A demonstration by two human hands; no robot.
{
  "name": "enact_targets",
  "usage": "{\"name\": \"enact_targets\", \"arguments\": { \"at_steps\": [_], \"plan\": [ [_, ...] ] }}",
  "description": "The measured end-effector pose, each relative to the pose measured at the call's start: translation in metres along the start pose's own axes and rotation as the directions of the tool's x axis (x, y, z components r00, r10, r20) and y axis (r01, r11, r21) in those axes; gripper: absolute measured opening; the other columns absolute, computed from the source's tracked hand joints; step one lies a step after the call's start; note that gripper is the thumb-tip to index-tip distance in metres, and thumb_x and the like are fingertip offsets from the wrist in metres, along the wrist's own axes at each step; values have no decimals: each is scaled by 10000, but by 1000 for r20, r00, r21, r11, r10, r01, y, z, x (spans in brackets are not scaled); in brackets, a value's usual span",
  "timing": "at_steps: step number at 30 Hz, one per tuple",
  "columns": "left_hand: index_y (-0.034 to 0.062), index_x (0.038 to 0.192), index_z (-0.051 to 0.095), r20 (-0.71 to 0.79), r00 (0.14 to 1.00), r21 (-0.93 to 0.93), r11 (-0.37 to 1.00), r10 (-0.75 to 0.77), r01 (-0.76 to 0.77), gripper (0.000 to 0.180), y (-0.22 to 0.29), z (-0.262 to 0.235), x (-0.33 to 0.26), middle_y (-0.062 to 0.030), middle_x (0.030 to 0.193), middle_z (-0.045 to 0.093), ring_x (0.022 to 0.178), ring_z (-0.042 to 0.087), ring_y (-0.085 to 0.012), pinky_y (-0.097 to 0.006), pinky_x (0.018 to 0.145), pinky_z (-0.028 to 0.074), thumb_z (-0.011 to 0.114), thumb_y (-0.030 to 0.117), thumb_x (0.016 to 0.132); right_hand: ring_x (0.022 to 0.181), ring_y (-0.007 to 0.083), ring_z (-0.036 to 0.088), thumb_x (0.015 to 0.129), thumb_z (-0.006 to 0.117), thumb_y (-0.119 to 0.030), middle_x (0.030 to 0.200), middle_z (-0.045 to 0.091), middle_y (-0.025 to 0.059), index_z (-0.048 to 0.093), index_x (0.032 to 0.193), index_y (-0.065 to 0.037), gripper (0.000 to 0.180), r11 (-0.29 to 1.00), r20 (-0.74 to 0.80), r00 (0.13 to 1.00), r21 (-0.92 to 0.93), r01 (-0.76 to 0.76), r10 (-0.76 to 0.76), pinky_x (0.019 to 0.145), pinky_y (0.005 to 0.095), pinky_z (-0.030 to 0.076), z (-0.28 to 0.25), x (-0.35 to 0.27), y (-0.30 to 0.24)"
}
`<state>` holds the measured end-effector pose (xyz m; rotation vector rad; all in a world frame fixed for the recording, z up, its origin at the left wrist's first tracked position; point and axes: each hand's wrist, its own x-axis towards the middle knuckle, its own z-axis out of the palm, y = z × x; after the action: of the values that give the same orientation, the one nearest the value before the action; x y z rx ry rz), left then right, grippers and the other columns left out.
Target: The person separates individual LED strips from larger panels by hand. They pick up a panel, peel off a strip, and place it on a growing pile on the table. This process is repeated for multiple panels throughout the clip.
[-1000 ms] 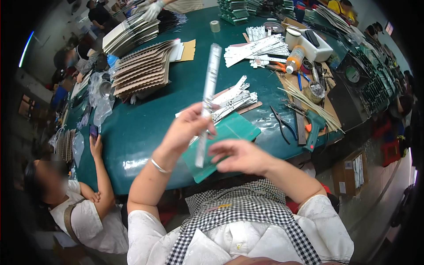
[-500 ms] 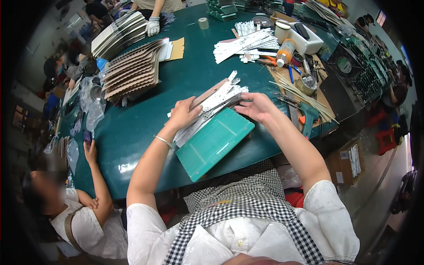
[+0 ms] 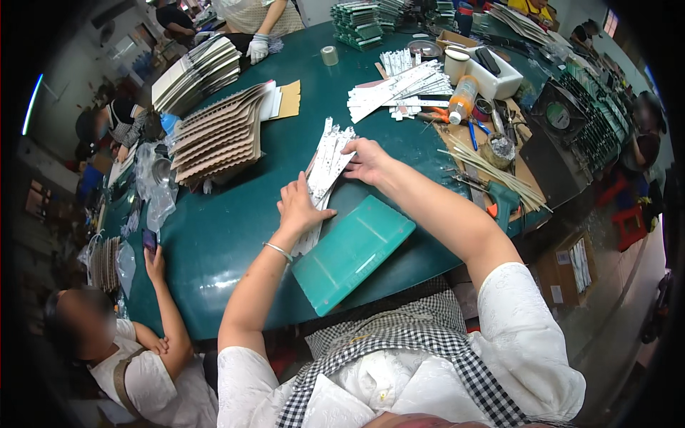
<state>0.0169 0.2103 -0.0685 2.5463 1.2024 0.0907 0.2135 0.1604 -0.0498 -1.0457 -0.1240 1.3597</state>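
Note:
A bundle of long white strips (image 3: 330, 158) with dark marks stands slanted on the green table in front of me. My left hand (image 3: 300, 207) is closed round its lower part, fingers along the left side and thumb across to the right. At the upper right edge, my right hand (image 3: 367, 161) grips the same strips with bent fingers; some fingertips are hidden behind them. Just right of the bundle's lower end lies a flat teal plastic box (image 3: 353, 255), touched by neither hand.
Further back is a heap of similar white strips (image 3: 399, 89). To the right are a bottle (image 3: 462, 98), pliers, thin sticks (image 3: 492, 167) and a glue gun (image 3: 503, 203). Stacked wavy-edged brown boards (image 3: 217, 135) stand at the left. A seated person (image 3: 143, 364) holds a phone.
The strips have shifted left, turned more upright and drawn into a narrower bundle. My right hand has moved left with them and closed on their edge. The teal box lies apart from them.

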Motion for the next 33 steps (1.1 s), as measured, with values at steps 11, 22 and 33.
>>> {"name": "enact_targets", "arguments": {
  "at_steps": [11, 22, 33],
  "plan": [
    [5, 1416, 228, -178, 977, -225, 971, -120, 78, 922, -29, -7, 19, -248, 1231, 515, 1123, 526, -408, -425, 940, 447, 698, 135, 634, 1134, 326, 450, 791, 569, -122, 1202, 464, 161, 502, 1111, 13, 354, 998, 228, 973, 55, 26, -38, 992, 562, 350, 67, 20, 7],
    [82, 1372, 321, -104, 963, -331, 921, -250, 204, 900, -41, -19, 26, -207, 1123, 623, 1043, 613, -358, -396, 892, 489, 750, 132, 582, 1137, 298, 512, 778, 612, -67, 1193, 561, 155, 545, 1184, -7, 416, 942, -64, 992, -312, -122, 107, 909, 477, 424, 79, 30, 49],
    [45, 1418, 254, -249, 958, -409, 912, -142, 29, 973, -29, -18, 19, -196, 1256, 534, 1137, 547, -358, -405, 930, 468, 769, 128, 596, 821, 231, 617, 689, 623, 21, 975, 633, 104, 588, 1067, -9, 381, 980, 97, 995, -200, -3, 23, 750, 364, 480, 85, 34, 58]
  ]
}}
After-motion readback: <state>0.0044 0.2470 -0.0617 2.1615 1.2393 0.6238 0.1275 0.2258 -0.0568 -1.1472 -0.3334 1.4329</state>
